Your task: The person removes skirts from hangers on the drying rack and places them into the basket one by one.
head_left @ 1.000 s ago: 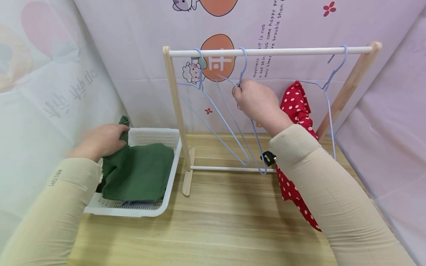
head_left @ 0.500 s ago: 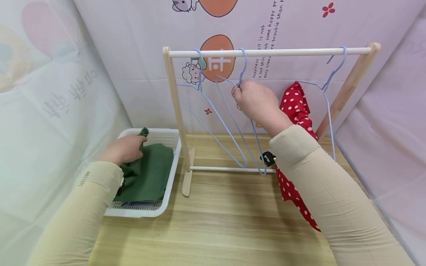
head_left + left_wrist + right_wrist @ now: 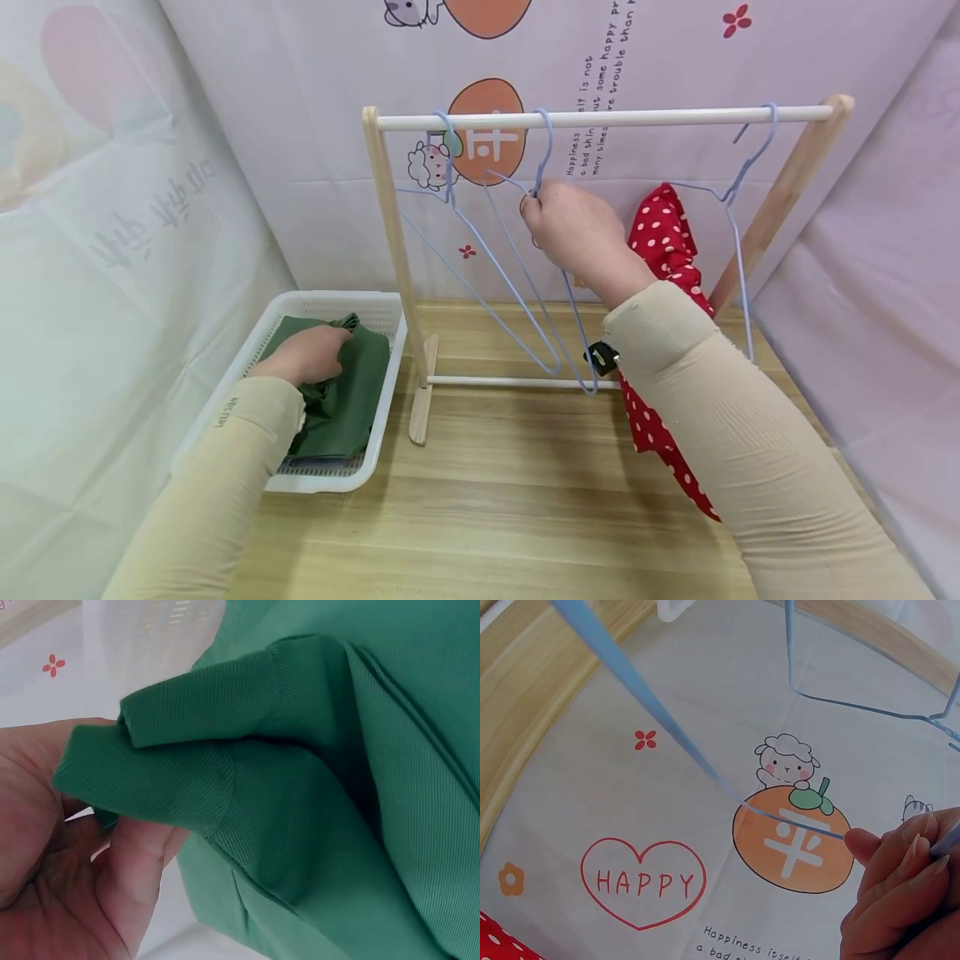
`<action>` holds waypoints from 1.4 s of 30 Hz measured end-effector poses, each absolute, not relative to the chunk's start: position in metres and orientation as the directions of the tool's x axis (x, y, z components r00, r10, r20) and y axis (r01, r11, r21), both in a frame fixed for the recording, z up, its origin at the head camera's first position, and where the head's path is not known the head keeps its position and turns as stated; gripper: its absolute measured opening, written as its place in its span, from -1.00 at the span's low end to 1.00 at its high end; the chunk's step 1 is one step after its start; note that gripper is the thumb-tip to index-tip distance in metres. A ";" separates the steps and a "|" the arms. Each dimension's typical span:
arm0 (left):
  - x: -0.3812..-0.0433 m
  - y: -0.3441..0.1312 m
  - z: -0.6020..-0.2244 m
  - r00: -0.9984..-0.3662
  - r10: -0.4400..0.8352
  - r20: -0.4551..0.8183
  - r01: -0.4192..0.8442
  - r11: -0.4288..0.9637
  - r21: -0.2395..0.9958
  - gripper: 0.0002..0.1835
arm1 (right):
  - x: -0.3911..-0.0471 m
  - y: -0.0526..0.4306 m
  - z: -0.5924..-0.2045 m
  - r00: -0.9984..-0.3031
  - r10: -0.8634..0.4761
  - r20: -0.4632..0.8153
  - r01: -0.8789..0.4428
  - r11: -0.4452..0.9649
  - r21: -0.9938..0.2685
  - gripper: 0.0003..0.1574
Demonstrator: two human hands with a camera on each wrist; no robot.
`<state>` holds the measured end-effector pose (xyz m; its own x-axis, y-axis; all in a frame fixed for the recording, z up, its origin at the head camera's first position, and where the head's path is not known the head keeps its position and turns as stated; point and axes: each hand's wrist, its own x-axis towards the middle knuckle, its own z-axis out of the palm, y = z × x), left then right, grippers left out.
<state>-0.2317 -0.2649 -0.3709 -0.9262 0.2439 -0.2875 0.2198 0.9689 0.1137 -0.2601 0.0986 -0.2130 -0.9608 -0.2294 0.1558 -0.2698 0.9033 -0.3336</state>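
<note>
My left hand (image 3: 307,354) pinches a bunched edge of a green garment (image 3: 363,375) inside the white basket (image 3: 330,482). In the left wrist view, a folded, stitched band of the green cloth (image 3: 187,772) sits between thumb and fingers, and the rest spreads away to the right. At the rack, my right hand (image 3: 577,237) grips the neck of a blue hanger (image 3: 575,321) just below its hook, which stays over the rail (image 3: 675,117). In the right wrist view, the fingers curl round the hanger's wire (image 3: 679,735). This hanger carries no cloth.
Another bare blue hanger (image 3: 498,279) hangs at the rack's left end. A red polka-dot garment (image 3: 660,425) hangs on the right-hand hanger (image 3: 738,242), partly behind my right arm. A wooden post (image 3: 393,225) of the rack stands close beside the basket. Printed cloth walls surround the wooden table (image 3: 480,500).
My left hand has moved rightward and slightly down over the basket, bringing the bunched edge of the green garment along with it. The right hand has kept its grip on the hanger.
</note>
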 end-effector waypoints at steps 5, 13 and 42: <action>-0.229 -0.258 -0.375 -0.922 0.247 -0.297 0.215 0.967 0.135 -0.41 | -0.260 0.098 -0.213 -0.959 -0.231 0.162 -0.273 0.905 -0.326 -0.49; -0.228 -0.254 -0.383 -0.922 0.246 -0.301 0.204 0.965 0.163 -0.40 | -0.260 0.097 -0.213 -0.960 -0.228 0.164 -0.270 0.906 -0.326 -0.49; -0.220 -0.254 -0.388 -0.909 0.150 -0.388 0.105 0.985 0.134 -0.26 | -0.260 0.097 -0.214 -0.962 -0.221 0.157 -0.262 0.906 -0.331 -0.48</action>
<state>-0.2196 -0.2544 -0.3878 -0.9093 0.1498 -0.3883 0.1052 0.9854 0.1339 -0.2605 0.0973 -0.2136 -0.9625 -0.2213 0.1571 -0.2624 0.9064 -0.3311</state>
